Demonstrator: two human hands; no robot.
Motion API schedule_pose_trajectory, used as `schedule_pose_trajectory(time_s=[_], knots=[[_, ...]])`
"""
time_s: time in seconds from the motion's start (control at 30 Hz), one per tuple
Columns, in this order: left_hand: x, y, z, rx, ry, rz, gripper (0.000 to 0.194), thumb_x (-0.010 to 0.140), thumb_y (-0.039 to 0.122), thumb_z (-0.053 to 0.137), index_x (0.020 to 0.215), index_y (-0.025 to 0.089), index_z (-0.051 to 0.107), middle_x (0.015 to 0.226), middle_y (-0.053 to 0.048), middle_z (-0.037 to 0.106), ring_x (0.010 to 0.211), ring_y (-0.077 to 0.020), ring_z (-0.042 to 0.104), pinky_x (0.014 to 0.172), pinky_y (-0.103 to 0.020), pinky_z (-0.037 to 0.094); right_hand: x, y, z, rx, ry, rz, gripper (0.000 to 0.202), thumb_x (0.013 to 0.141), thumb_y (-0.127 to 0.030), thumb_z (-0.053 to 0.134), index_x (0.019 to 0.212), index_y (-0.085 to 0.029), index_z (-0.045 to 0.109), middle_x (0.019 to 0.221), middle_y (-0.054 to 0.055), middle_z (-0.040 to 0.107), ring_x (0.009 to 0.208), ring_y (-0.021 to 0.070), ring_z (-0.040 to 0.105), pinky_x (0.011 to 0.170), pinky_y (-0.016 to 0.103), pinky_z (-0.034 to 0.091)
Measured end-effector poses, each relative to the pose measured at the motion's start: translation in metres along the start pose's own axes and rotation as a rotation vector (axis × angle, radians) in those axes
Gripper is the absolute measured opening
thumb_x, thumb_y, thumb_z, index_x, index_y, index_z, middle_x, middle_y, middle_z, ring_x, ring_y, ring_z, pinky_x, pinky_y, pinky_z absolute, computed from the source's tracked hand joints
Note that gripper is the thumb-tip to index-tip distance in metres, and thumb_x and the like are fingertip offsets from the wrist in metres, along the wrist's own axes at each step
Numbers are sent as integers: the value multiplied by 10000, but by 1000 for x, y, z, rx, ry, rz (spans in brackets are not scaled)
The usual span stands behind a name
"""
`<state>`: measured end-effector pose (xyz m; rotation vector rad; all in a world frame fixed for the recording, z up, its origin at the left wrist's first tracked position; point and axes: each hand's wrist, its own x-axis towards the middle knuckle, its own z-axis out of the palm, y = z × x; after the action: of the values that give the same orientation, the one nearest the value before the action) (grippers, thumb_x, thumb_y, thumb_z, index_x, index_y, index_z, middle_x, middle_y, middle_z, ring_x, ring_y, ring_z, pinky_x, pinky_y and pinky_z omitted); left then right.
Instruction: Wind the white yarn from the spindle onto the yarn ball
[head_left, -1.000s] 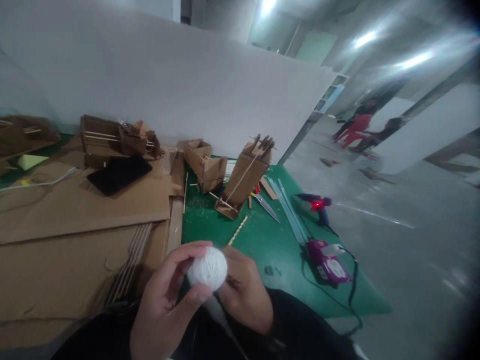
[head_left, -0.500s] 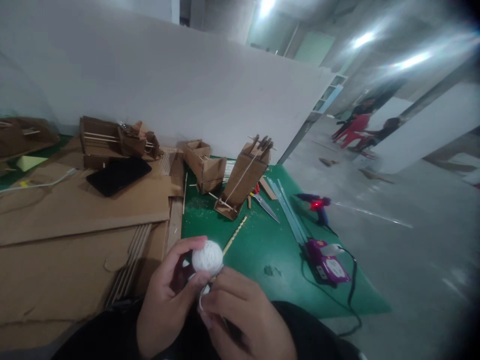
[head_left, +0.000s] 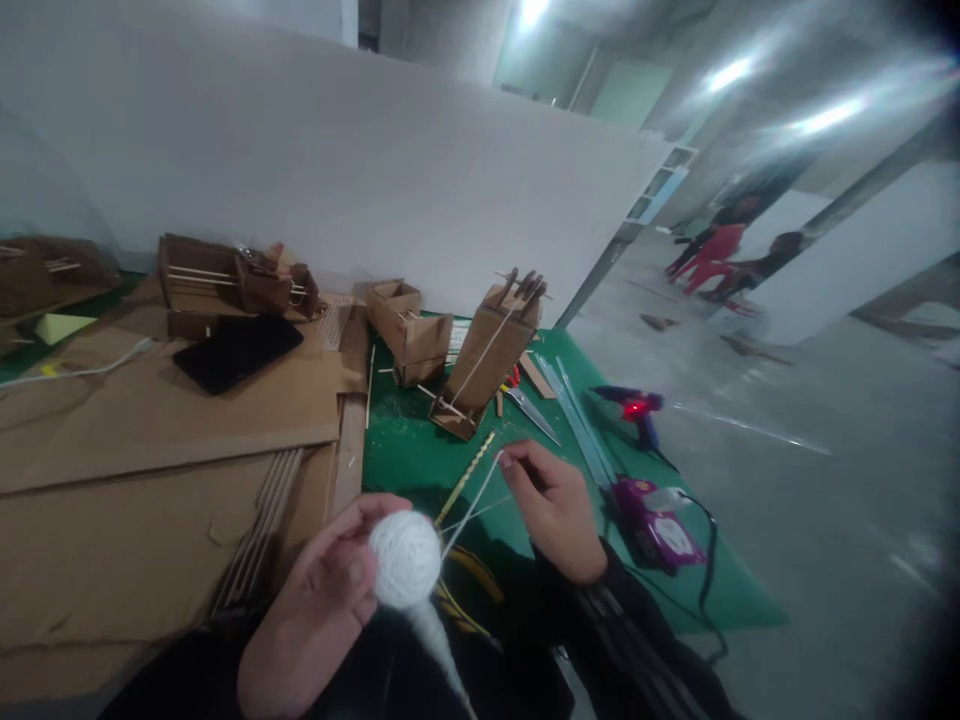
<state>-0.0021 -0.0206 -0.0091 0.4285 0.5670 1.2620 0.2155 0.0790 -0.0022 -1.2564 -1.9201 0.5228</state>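
My left hand (head_left: pixel 322 590) is closed around a ball of white string (head_left: pixel 406 559) low in the middle of the head view. Out to the right, my right hand (head_left: pixel 553 508) pinches a length of the string (head_left: pixel 472 508), which runs taut back to the ball. A whitish tapered piece (head_left: pixel 435 645) hangs below the ball; what it is I cannot tell. Just beyond the ball lies a thin yellowish twisted stick (head_left: pixel 466 478) on the green tabletop (head_left: pixel 420 455). Something yellow and black, partly hidden, shows below my right hand.
Cardboard models (head_left: pixel 487 360) with sticks stand along the white partition (head_left: pixel 300 150). Scissors (head_left: pixel 531 412), a glue gun (head_left: pixel 637 408) with a red light and a purple power strip (head_left: pixel 656 525) lie to the right. Cardboard sheets (head_left: pixel 150 550) and a black tablet-like slab (head_left: pixel 238 352) cover the left.
My right hand has moved away from the ball, up and to the right, drawing out string. The ball in my left hand has come slightly lower and nearer.
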Motion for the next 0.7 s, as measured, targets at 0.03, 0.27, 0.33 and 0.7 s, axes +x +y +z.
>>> schedule_pose_trajectory(time_s=[0.03, 0.27, 0.33, 0.7], knots=[[-1, 0, 0, -12, -7, -30, 379, 735, 375, 805, 1059, 192, 736, 1007, -79, 750, 816, -187, 673, 761, -282, 554, 1, 3, 2, -1, -17, 6, 232, 937, -282, 491, 757, -169, 582, 597, -26, 490, 535, 122, 439, 511, 240, 351], [0, -1, 1, 76, 98, 63, 347, 760, 332, 794, 1089, 237, 733, 1182, -65, 730, 1012, -212, 674, 836, -240, 539, -8, -3, 9, -49, -139, -63, 572, 850, -177, 537, 1407, -157, 406, 1368, 162, 502, 1223, 294, 508, 1015, 452, 421], [3, -3, 0, 161, 107, 129, 323, 801, 315, 759, 1115, 251, 717, 1222, -53, 711, 1095, -209, 643, 888, -218, 512, -16, -16, 7, -3, -253, -152, 721, 835, -127, 522, 1501, -201, 255, 1564, 129, 256, 1435, 294, 252, 1153, 489, 248], [21, 0, 4, 298, 185, 318, 324, 852, 351, 695, 1161, 261, 651, 1156, -32, 674, 991, -167, 635, 812, -203, 516, -45, -57, 45, 236, -505, -29, 319, 996, -324, 369, 784, -185, 564, 636, -1, 554, 551, 115, 488, 545, 217, 375]])
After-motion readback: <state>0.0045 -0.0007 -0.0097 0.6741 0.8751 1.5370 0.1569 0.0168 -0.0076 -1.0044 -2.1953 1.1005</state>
